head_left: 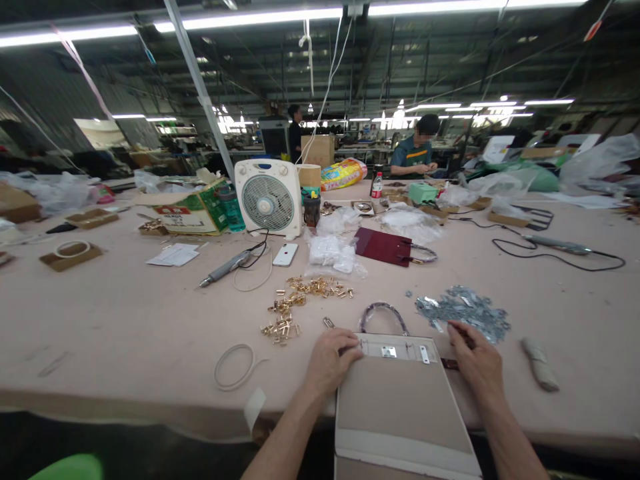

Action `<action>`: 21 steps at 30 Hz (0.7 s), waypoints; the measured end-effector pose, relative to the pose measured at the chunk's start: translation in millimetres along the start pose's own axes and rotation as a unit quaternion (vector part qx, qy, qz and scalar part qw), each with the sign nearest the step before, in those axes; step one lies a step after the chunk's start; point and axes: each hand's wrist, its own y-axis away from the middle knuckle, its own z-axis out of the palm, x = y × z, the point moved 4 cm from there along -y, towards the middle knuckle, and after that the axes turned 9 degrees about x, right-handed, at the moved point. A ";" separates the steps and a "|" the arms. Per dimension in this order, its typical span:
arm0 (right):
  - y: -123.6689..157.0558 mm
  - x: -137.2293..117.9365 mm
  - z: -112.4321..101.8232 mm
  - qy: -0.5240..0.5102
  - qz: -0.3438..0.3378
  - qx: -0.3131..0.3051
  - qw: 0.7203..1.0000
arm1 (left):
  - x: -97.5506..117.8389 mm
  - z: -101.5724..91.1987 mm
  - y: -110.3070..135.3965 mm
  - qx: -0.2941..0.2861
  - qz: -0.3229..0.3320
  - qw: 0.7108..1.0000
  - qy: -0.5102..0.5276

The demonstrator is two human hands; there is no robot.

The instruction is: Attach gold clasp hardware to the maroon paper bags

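Resting two bare hands apart on a flat cream handbag body (400,407), the person sits at the lower middle of a long pale worktable (125,320). The left hand (330,360) lies over the bag's upper left edge, and the right hand (475,360) curls at its upper right edge; whether either grips it, I cannot tell. Small silver metal plates (389,351) sit along the bag's top, and a curved braided handle (383,315) arcs just beyond. To the right lies a scattered heap of stamped silver metal pieces (463,312). Left of centre, small gold buckles (310,290) spread loose across the table. Farther up, a clear plastic bag (330,253) holds something white beside a glossy maroon bag panel (383,247).
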 end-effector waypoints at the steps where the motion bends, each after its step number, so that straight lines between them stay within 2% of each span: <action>1: 0.5 -1.2 -0.8 -0.010 0.000 0.006 1.000 | 0.0 0.3 -0.1 0.002 0.001 1.000 0.000; 4: 4.4 -9.8 -4.2 -0.039 0.005 0.031 0.999 | 1.0 0.1 0.2 0.004 0.003 1.000 -0.003; 7: 12.6 -26.6 -5.4 -0.095 0.049 0.037 0.994 | 3.5 -2.4 1.7 0.006 0.014 1.000 -0.012; 9: 19.4 -46.2 -3.5 -0.128 0.059 0.027 0.990 | 5.0 -4.0 3.4 0.000 0.031 0.999 -0.022; 11: 27.1 -72.5 1.9 -0.151 0.036 0.001 0.988 | 4.4 -5.1 5.0 -0.009 0.040 0.998 -0.037; 12: 32.0 -86.8 7.0 -0.163 0.020 -0.028 0.986 | 3.0 -5.3 5.6 -0.013 0.039 0.998 -0.045; 14: 45.2 -114.5 22.6 -0.187 -0.005 -0.123 0.975 | -0.8 -5.0 6.5 -0.018 0.033 0.998 -0.059; 17: 71.5 -146.8 48.9 -0.187 -0.042 -0.272 0.943 | -4.3 -3.7 7.1 -0.015 0.034 0.997 -0.066; 19: 87.6 -158.7 62.3 -0.168 -0.068 -0.327 0.927 | -3.8 -3.6 7.0 -0.007 0.042 0.997 -0.071; 21: 98.9 -163.3 70.4 -0.152 -0.095 -0.341 0.923 | -1.6 -4.0 6.7 0.000 0.054 0.995 -0.086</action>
